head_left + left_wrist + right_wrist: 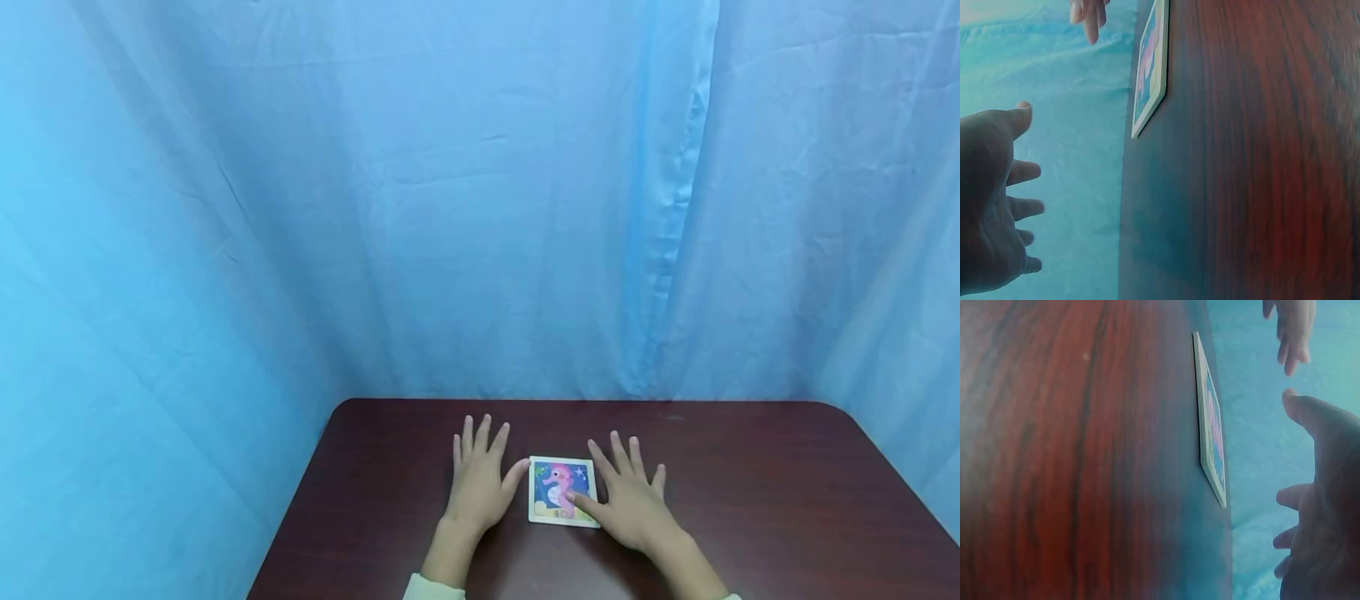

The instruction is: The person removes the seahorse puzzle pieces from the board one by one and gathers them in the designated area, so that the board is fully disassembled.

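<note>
A square picture board (551, 490) with a pink seahorse on a blue ground and a pale border lies flat on the dark table. Left of it is my left hand (477, 487), fingers spread, its thumb tip close to the board's upper left corner in the head view. My right hand (633, 504) is at the board's right, fingers spread as well, with its thumb across the picture in that view. Both wrist views show the left hand (988, 200) and the right hand (1325, 500) raised above the tabletop, apart from the board (1212, 425). Neither holds anything.
The reddish-brown wooden table (750, 483) has rounded far corners. Light blue curtains (480, 208) hang behind it and along both sides. Pale sleeve cuffs (433, 587) show at the bottom of the head view.
</note>
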`<state>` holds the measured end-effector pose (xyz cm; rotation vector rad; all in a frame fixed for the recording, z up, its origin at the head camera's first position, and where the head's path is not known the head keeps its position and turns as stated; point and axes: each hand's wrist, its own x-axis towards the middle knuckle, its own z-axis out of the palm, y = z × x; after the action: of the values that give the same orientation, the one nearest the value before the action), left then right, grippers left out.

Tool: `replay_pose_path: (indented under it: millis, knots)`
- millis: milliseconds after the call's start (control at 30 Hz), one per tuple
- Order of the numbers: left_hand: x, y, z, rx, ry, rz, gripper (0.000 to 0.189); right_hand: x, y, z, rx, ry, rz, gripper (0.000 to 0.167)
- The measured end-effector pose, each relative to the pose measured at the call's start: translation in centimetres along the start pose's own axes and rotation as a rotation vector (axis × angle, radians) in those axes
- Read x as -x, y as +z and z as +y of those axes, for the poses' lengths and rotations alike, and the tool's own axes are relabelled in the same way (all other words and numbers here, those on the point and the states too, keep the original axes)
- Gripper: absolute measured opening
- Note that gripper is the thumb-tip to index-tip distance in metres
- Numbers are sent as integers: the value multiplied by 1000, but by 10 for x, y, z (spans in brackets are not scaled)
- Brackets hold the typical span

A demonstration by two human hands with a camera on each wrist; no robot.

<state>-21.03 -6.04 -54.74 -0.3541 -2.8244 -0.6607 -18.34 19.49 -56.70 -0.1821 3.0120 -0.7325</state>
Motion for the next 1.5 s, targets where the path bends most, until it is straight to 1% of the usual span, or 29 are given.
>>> replay_pose_path:
  millis: [33,167,333,400,567,733,900,1100,1167,1233,1367,1500]
  knots:
    - [0,1,1,11,0,-14,66,0,0,-1,-2,-4,-9,101]
    - [1,4,6,4,2,-66,63,0,2,-6,-3,-33,-32,101]
    - [1,8,13,-29,13,-82,53,-2,6,-9,18,-76,-38,97]
    - [1,9,15,-35,15,-97,52,-4,8,-9,37,-86,-38,96]
    - [1,14,17,-26,27,-150,55,-5,12,-6,33,-67,-91,96]
    - [-1,22,20,-52,61,-163,54,-4,12,-3,4,-47,-131,97]
    - [-1,25,24,-77,43,-204,48,-3,14,0,-1,-50,-158,98]
    - [-4,30,27,-92,27,-238,40,-5,13,0,-17,-25,-167,97]
    - [-5,33,27,-79,14,-241,37,-5,12,0,-25,-16,-177,97]
    - [-6,36,26,-60,3,-225,33,-6,12,-1,-39,-11,-187,97]
    - [-11,42,25,-8,-30,-174,25,-8,11,-2,-51,-12,-186,97]
    - [-17,48,27,19,-64,-133,20,-8,10,-2,-52,-7,-182,97]
